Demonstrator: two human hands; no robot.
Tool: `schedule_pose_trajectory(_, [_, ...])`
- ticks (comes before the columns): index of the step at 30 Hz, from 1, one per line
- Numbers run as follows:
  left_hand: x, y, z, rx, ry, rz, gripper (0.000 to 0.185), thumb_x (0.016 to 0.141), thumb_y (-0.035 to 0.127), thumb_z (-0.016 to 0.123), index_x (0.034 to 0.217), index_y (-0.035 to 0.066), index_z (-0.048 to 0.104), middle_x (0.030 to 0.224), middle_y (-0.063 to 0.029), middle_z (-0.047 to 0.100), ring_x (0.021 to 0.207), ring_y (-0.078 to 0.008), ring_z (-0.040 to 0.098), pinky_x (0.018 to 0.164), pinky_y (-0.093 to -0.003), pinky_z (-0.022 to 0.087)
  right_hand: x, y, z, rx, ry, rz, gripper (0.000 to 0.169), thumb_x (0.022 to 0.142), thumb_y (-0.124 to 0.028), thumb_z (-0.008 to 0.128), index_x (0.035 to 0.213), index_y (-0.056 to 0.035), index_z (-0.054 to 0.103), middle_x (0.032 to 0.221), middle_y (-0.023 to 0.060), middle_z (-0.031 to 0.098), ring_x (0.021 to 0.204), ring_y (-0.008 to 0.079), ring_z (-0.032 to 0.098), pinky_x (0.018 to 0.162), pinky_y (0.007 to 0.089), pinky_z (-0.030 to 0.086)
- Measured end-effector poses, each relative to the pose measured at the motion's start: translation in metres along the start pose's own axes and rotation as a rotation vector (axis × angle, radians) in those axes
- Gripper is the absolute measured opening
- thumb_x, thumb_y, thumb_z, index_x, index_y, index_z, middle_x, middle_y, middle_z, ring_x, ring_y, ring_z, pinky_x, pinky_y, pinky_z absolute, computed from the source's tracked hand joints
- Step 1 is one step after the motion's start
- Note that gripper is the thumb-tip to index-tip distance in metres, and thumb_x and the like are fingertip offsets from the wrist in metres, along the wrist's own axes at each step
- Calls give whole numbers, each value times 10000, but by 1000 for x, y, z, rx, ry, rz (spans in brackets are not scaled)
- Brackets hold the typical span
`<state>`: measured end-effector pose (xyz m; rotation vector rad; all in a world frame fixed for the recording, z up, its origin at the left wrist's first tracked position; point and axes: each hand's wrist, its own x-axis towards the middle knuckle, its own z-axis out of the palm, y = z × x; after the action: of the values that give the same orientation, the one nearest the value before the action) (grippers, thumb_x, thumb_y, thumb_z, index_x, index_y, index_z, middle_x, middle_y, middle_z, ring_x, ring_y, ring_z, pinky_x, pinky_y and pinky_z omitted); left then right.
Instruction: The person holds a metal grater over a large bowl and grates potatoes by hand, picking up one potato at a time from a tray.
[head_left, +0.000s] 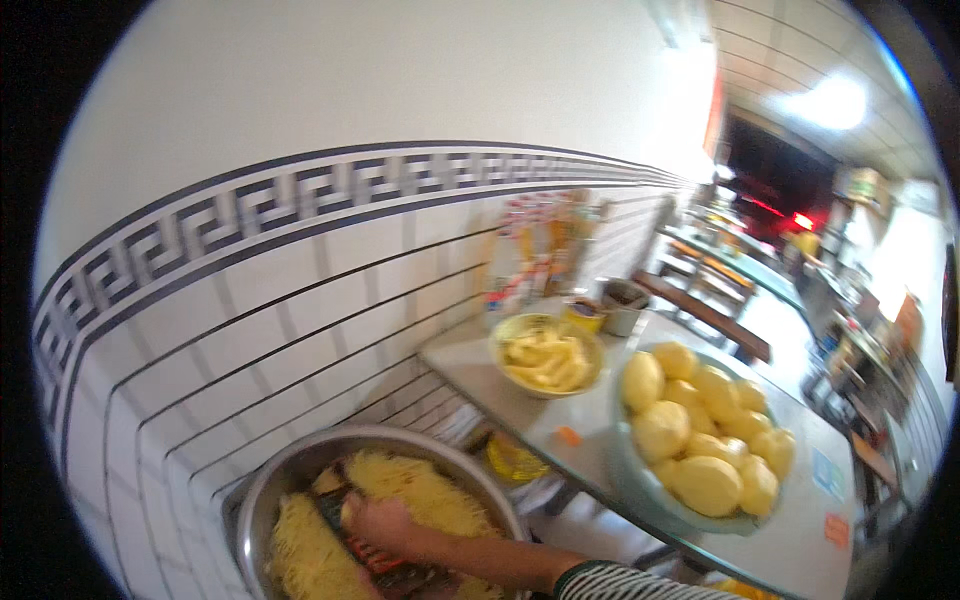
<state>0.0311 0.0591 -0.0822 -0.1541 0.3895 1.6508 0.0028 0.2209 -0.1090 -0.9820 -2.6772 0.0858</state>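
Observation:
My right hand (379, 525), in a striped sleeve, reaches into a large steel basin (259, 487) at the bottom. It is closed on a pale yellow piece of peeled potato (346, 514), mostly hidden by the fingers. Beneath it lies a dark, slatted tool with red parts (371, 556), seemingly a grater. Shredded potato (416, 487) is heaped on both sides of it, and another potato piece (327, 481) lies near the basin's far side. A blurred patch of skin at the bottom edge may be my left hand (367, 581); its grip is hidden.
A table right of the basin holds a pale green tub (626, 487) of peeled potatoes (707, 485) and a yellow bowl (499, 360) of cut pale pieces (551, 360). Behind them stand a yellow container (585, 315) and a grey pot (624, 319). The tiled wall (300, 330) borders the basin.

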Motion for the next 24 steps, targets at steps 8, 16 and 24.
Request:
schedule_pose_trajectory(8, [-4, 20, -30, 45, 54, 65, 817, 768, 735, 436, 1296, 114, 472, 1255, -161, 500, 1187, -410, 437, 936, -646, 366, -93, -26, -65, 511, -196, -32, 429, 927, -343, 488, 1234, -43, 506, 837, 168, 616, 645, 301, 569, 542, 405, 462])
schedule_pose_trajectory(16, [9, -3, -11, 123, -37, -32, 811, 769, 731, 444, 1294, 114, 476, 1251, -161, 505, 1179, -410, 443, 933, -645, 371, 1, 7, 43, 512, -179, 92, 349, 871, -301, 560, 1044, 0, 527, 541, 128, 539, 500, 283, 557, 410, 432, 434])
schedule_pose_trajectory(24, [9, 12, -14, 107, -18, 5, 805, 770, 726, 452, 1292, 114, 480, 1247, -162, 510, 1172, -409, 449, 929, -643, 375, -78, -6, -23, 21, 37, -305, 348, 886, -347, 522, 1069, -56, 573, 685, 145, 562, 505, 263, 511, 456, 385, 429])
